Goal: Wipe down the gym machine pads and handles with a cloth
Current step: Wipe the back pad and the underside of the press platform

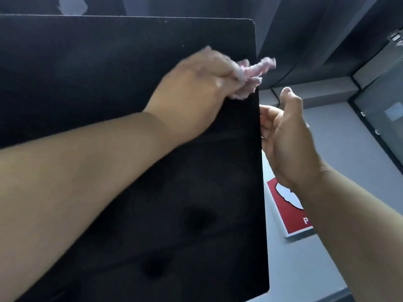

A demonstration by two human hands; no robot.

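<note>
Two grips up at the right edge of the large flat black padded panel. Bunched tight in the left grip, the frayed pink-and-white cloth, held right at that edge, tufts overhanging, likely to catch the border. Loose and wide, the right grip, fingers just past the edge (touching? hard to tell), seemingly there to steady the panel against the wipe.
</note>
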